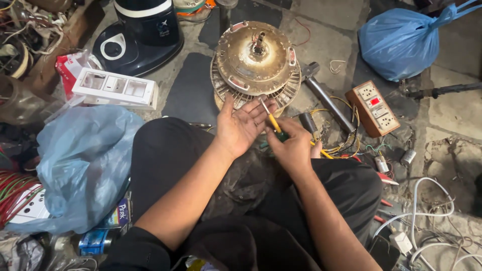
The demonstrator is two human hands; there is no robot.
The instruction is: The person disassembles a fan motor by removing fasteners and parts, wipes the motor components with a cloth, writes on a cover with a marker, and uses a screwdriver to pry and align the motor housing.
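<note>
A round, rusty fan motor (256, 57) with a ribbed metal rim lies on the floor in front of my knees. My left hand (241, 125) is palm up just below it, fingers spread and reaching the motor's near edge. My right hand (292, 145) grips a screwdriver (271, 119) with a yellow shaft and green handle. Its metal tip points up over the fingers of my left hand. What lies in the left palm is too small to tell.
A wooden switchboard with sockets (374, 108) and a metal rod (326, 100) lie right of the motor, with tangled wires (341, 145). A white switch plate (115, 89), a dark blender base (140, 35) and blue plastic bags (80, 165) (401, 40) surround me.
</note>
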